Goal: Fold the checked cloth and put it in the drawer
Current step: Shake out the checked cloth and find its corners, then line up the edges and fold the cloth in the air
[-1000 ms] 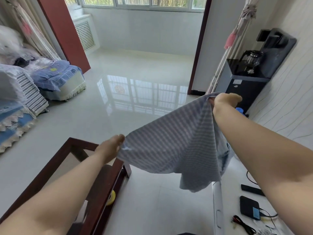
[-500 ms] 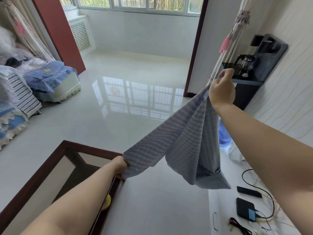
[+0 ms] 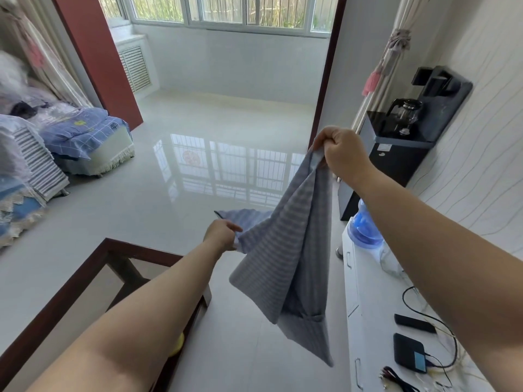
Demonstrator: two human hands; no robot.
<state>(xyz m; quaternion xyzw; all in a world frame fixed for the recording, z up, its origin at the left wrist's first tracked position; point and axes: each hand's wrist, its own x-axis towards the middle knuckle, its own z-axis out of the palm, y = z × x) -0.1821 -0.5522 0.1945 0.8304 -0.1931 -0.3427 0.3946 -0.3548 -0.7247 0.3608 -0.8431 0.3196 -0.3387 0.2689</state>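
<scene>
A person holds a checked cloth (image 3: pixel 285 258) in the air above a glossy tiled floor (image 3: pixel 158 199). The right hand (image 3: pixel 341 152), raised at about two o'clock, pinches the cloth's top corner in curled fingers. The left hand (image 3: pixel 222 234), lower and near the centre, grips a side edge. The cloth hangs between them, its long axis running steeply from the right hand down toward five o'clock, ending in a point. It is thin, soft, blue-grey fabric, limp and creased. A white cabinet (image 3: pixel 370 301) with drawer handles stands just right of it, nearer the right arm.
</scene>
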